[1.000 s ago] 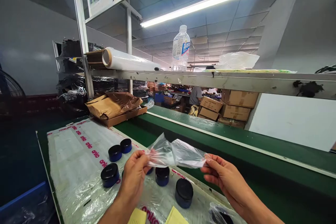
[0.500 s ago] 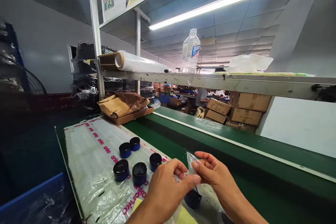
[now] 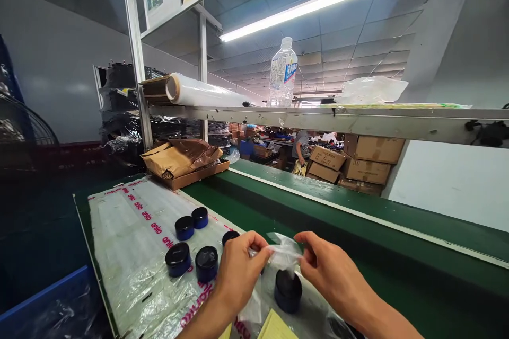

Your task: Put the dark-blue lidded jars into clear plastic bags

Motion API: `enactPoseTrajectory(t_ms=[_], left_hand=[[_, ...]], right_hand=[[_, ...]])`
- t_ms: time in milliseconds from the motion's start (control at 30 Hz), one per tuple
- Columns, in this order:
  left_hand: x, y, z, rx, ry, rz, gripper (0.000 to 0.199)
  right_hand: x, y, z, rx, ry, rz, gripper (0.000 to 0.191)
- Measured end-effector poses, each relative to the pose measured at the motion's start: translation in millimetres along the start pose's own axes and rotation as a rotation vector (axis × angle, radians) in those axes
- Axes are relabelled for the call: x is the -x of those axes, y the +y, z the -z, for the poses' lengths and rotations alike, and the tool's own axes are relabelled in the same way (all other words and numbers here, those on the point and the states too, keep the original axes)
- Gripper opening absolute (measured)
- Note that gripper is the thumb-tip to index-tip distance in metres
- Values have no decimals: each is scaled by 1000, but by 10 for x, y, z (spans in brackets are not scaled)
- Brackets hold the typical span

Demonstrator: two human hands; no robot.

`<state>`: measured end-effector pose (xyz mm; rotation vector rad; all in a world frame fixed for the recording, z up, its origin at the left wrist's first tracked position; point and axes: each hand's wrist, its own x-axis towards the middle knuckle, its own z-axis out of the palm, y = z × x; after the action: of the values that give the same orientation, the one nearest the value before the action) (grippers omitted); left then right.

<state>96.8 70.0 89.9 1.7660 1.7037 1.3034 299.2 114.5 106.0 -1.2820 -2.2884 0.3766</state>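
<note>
Left hand (image 3: 240,270) and right hand (image 3: 338,275), farther apart than half a second ago, pinch clear plastic bag (image 3: 284,253); dark round container (image 3: 288,294) below now more exposed.

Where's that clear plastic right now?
In the head view, the clear plastic is low, just right of centre, between the left hand and right hand, above a dark round container.

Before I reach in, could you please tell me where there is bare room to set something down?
The printed sheet looks free on its left, bordered by the cardboard tray and dark caps, as does the green surface between sheet and white strip. It is crowded around the left hand and right hand: caps, yellow paper, clear film.
</note>
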Motion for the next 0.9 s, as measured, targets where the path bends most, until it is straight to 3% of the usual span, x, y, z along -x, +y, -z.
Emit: enactPoseTrajectory(t_ms=[100, 167, 433, 700, 900], left_hand=[[21, -58, -89, -534, 3, -309, 18], [1, -85, -176, -705, -25, -408, 24], [-74, -206, -470, -891, -114, -420, 19], [102, -398, -425, -911, -220, -521, 16], [115, -531, -389, -893, -301, -724, 14]], right_hand=[[-13, 46, -23, 428, 115, 89, 29], [-61, 63, -58, 585, 123, 143, 28], [-200, 323, -325, 523, -32, 146, 24], [8, 454, -259, 332, -137, 184, 20], [109, 393, -194, 348, -256, 329, 21]])
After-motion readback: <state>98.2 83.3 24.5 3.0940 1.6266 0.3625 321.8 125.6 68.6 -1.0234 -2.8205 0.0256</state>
